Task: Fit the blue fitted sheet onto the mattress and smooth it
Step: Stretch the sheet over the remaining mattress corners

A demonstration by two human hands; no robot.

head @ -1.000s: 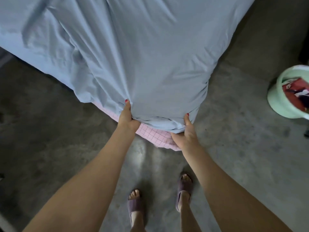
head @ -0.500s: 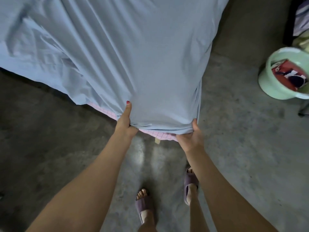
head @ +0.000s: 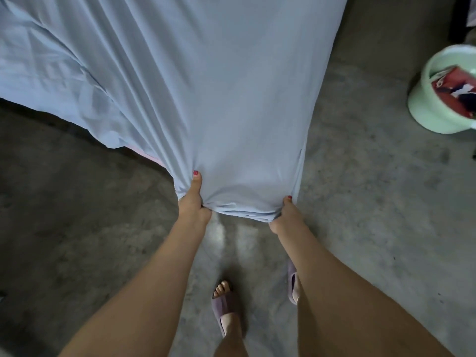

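The blue fitted sheet [head: 206, 86] covers the near corner of the mattress and hangs down over it, stretched taut with long folds running up to the left. My left hand [head: 193, 202] grips the sheet's bottom hem at the corner's left side, thumb lying up along the cloth. My right hand [head: 287, 215] grips the bunched hem at the corner's right side. A small strip of the pink mattress [head: 154, 158] shows under the sheet to the left of my left hand. The rest of the mattress is hidden.
Grey concrete floor [head: 373, 202] surrounds the bed corner. A mint-green bucket [head: 432, 109] holding red and dark items stands at the right edge. My feet in purple slippers [head: 226, 305] stand just below the corner.
Both hands have pulled the hem further down over the corner. The pink checked mattress that showed between them is now covered, and the sheet is more taut.
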